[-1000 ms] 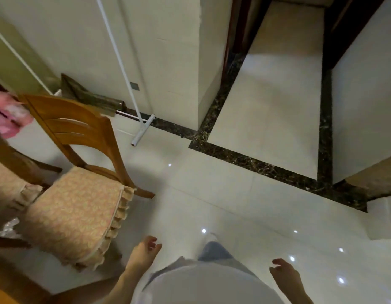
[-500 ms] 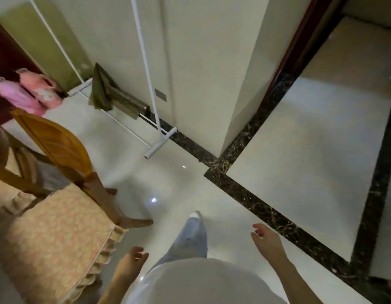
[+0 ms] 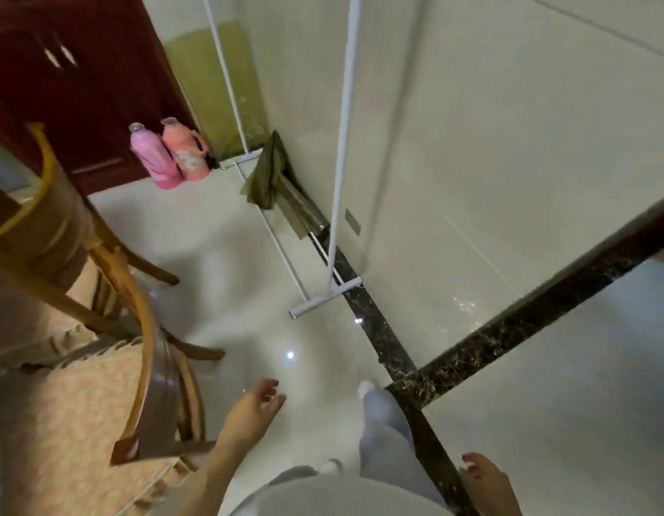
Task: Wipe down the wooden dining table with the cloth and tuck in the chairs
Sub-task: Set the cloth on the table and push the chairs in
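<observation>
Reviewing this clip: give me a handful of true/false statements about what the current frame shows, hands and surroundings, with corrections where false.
1. Both hands are empty. True: the left hand and right hand are open and hold nothing.
2. The left hand grips the chair back. False: it is beside the nearest wooden chair, not touching it.
3. Two pink flasks stand on the floor by the dark red cabinet. True.
4. A cloth lies on the chair's seat cushion. False: the cushion is bare; an olive-green cloth hangs on the white rack by the wall.
5. The dining table top fills the view. False: mostly pale floor tiles show.
</observation>
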